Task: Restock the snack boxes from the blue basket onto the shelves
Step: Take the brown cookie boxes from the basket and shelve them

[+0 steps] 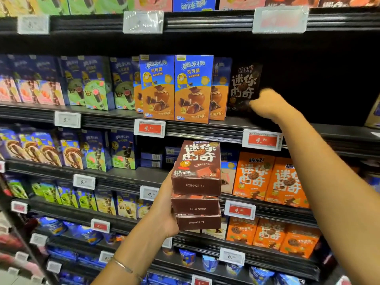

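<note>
Up on the second shelf (205,125), the right hand (267,103) has its fingers curled against the lower right edge of a dark brown box (243,87) and appears to grip it (the hand is blurred, so the exact hold is hard to read). That box stands upright in shadow, just beside a row of blue-and-orange boxes (193,87) on its left. Lower and nearer the camera, the left hand (164,204) clamps a stack of three brown boxes (197,186) from the side, fingers wrapped behind them, the printed bottom ends facing the camera. The stack is held in the air in front of the shelves, apart from them. A thin bracelet (123,266) circles the left wrist. Orange boxes (269,177) line the shelf below the right arm, under a red price tag (262,139).
</note>
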The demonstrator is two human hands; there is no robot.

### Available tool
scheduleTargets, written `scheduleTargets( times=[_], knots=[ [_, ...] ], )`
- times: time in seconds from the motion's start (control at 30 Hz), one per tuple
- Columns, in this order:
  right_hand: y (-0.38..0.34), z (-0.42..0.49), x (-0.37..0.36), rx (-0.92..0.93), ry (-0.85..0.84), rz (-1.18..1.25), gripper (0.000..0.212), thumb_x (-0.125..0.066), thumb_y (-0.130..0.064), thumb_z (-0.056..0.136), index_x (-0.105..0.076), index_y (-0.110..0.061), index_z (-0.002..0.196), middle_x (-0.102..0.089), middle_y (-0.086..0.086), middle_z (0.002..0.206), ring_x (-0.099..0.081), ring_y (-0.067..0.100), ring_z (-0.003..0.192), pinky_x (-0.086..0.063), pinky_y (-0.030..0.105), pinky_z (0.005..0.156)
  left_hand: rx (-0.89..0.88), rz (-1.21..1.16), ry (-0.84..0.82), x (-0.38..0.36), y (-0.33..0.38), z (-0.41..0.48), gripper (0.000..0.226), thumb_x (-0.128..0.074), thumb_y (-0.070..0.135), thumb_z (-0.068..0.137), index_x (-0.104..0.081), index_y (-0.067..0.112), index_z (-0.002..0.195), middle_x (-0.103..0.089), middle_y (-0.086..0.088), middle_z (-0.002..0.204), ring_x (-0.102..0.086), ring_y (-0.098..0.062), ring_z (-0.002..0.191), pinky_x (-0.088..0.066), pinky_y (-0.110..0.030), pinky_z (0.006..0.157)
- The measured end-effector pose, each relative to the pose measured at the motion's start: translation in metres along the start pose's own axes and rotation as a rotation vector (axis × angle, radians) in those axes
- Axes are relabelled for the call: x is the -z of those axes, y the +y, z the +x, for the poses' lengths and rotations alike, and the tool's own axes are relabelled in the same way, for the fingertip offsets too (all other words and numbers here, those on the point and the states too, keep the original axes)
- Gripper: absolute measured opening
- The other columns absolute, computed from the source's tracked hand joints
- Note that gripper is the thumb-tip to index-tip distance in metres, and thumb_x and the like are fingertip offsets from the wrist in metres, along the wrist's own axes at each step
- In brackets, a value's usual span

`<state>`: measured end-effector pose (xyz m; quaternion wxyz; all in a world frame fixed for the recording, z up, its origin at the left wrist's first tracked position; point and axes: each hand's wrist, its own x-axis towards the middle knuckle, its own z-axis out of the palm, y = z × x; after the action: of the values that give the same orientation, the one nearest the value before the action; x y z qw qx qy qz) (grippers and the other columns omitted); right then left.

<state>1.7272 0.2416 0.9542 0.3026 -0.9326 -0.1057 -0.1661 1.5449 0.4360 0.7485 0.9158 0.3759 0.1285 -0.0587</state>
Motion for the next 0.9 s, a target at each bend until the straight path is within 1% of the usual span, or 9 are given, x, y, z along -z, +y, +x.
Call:
scheduleTargets(
  times=[0.13, 0.23, 0.33, 0.47, 0.57, 0.63, 0.7, 0.8, 0.9],
  knots=[
    [0.000, -0.082, -0.005, 0.210, 0.232, 0.273, 0.043, -0.058, -0.036, 0.100, -0.057, -0.016, 0.138, -0.061, 0.003, 0.136, -0.058, 0.015, 0.119, -0.043, 0.023, 0.093, -0.029, -0.031, 0.022, 0.010, -0.006, 0.001, 0.054, -0.073, 0.066, 0.084, -0.088, 0.015, 0.092, -0.082, -0.010, 0.099, -0.081, -0.034, 0.084, -0.064, -0.047, 0.072],
    [0.007, -0.146, -0.027, 0.297, 0.308, 0.530, 0.024, -0.061, -0.027, 0.099, -0.067, -0.018, 0.120, -0.068, -0.012, 0.109, -0.061, -0.006, 0.100, -0.044, 0.006, 0.084, -0.063, -0.020, 0.032, 0.014, -0.010, 0.000, 0.054, -0.067, 0.067, 0.090, -0.088, 0.017, 0.089, -0.083, -0.009, 0.096, -0.081, -0.033, 0.082, -0.064, -0.048, 0.070],
    [0.019, -0.180, -0.059, 0.155, 0.126, 0.667, 0.020, -0.064, -0.032, 0.097, -0.068, -0.020, 0.112, -0.068, -0.010, 0.101, -0.062, -0.004, 0.089, -0.046, 0.011, 0.077, -0.112, 0.015, 0.054, 0.016, -0.012, -0.002, 0.056, -0.063, 0.070, 0.093, -0.088, 0.020, 0.095, -0.083, -0.009, 0.102, -0.081, -0.032, 0.088, -0.064, -0.047, 0.072],
    [0.030, -0.195, -0.090, -0.072, -0.272, 0.652, 0.042, -0.060, -0.060, 0.092, -0.063, -0.030, 0.121, -0.066, -0.012, 0.115, -0.066, 0.009, 0.105, -0.053, 0.031, 0.084, -0.188, 0.073, 0.072, 0.016, -0.019, -0.006, 0.055, -0.059, 0.073, 0.094, -0.087, 0.026, 0.105, -0.082, -0.008, 0.111, -0.081, -0.031, 0.097, -0.065, -0.045, 0.075],
    [0.035, -0.200, -0.098, -0.092, -0.452, 0.773, 0.031, -0.055, -0.054, 0.098, -0.071, -0.030, 0.109, -0.074, -0.010, 0.112, -0.071, 0.008, 0.099, -0.057, 0.030, 0.072, -0.252, 0.098, 0.112, 0.018, -0.026, -0.007, 0.052, -0.058, 0.070, 0.096, -0.087, 0.027, 0.103, -0.082, -0.009, 0.110, -0.081, -0.029, 0.096, -0.065, -0.041, 0.072],
    [0.035, -0.203, -0.098, -0.094, -0.509, 0.796, 0.030, -0.055, -0.050, 0.100, -0.072, -0.026, 0.105, -0.076, -0.009, 0.105, -0.072, 0.003, 0.085, -0.057, 0.027, 0.064, -0.287, 0.126, 0.142, 0.018, -0.029, -0.008, 0.052, -0.060, 0.068, 0.095, -0.086, 0.025, 0.104, -0.082, -0.010, 0.110, -0.081, -0.029, 0.096, -0.065, -0.039, 0.071],
    [0.036, -0.204, -0.097, -0.076, -0.536, 0.769, 0.029, -0.057, -0.047, 0.100, -0.069, -0.022, 0.107, -0.077, -0.007, 0.100, -0.072, 0.002, 0.079, -0.055, 0.024, 0.061, -0.334, 0.172, 0.168, 0.016, -0.029, -0.010, 0.061, -0.064, 0.068, 0.089, -0.080, 0.019, 0.120, -0.079, -0.015, 0.119, -0.079, -0.034, 0.104, -0.065, -0.043, 0.080],
    [0.037, -0.206, -0.093, -0.091, -0.566, 0.796, 0.027, -0.059, -0.041, 0.100, -0.067, -0.019, 0.114, -0.078, -0.005, 0.099, -0.073, 0.005, 0.080, -0.055, 0.023, 0.060, -0.385, 0.219, 0.158, 0.012, -0.028, -0.015, 0.069, -0.064, 0.067, 0.088, -0.071, 0.014, 0.132, -0.077, -0.018, 0.123, -0.076, -0.039, 0.110, -0.062, -0.052, 0.092],
    [0.035, -0.204, -0.083, -0.072, -0.561, 0.830, 0.020, -0.060, -0.034, 0.100, -0.067, -0.017, 0.107, -0.078, -0.002, 0.095, -0.073, 0.008, 0.080, -0.055, 0.021, 0.057, -0.395, 0.225, 0.131, 0.011, -0.027, -0.017, 0.066, -0.062, 0.063, 0.095, -0.068, 0.013, 0.138, -0.074, -0.020, 0.129, -0.072, -0.042, 0.117, -0.057, -0.058, 0.102]
  ],
)
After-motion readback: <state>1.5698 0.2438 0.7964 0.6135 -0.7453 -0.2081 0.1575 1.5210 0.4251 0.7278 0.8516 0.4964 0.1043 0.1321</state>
